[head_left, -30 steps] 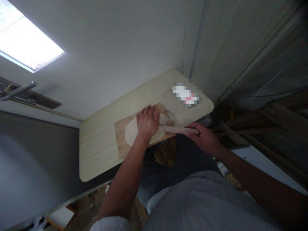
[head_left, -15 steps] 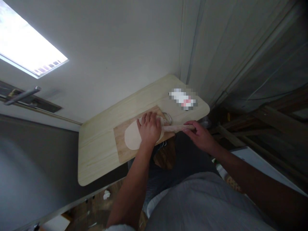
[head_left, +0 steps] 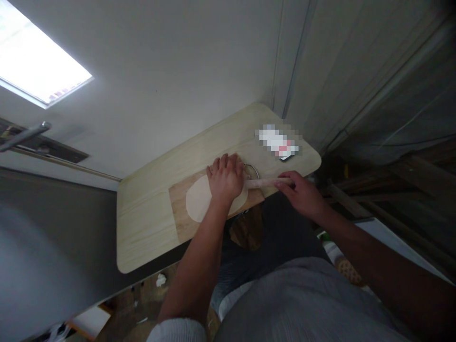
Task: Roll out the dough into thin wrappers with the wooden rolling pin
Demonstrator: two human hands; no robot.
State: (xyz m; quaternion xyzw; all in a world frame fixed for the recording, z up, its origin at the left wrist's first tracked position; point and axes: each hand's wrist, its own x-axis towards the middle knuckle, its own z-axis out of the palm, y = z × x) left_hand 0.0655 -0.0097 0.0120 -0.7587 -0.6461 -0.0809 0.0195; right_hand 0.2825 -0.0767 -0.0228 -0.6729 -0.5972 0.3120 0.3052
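A pale, flat round of dough point(head_left: 198, 200) lies on a wooden cutting board point(head_left: 179, 216). My left hand point(head_left: 227, 180) rests palm down over the dough, its fingers stretched forward and somewhat apart. Beneath that palm runs a wooden rolling pin point(head_left: 261, 183); the part under the hand is hidden. Past the board's right side, the pin's other end is held in my right hand point(head_left: 301, 195), thumb and fingers closed around it. A curved metal handle point(head_left: 253, 169) shows at the board's far right end.
The board sits on a light wood-look table point(head_left: 142, 218) with rounded corners, against a pale door with a metal handle point(head_left: 28, 137). A pixelated phone-like object point(head_left: 280, 142) lies at the table's right end. Crumpled white paper point(head_left: 161, 280) is on the floor.
Both hands and the rolling pin have shifted slightly away from me across the dough. The camera view has moved a little too.
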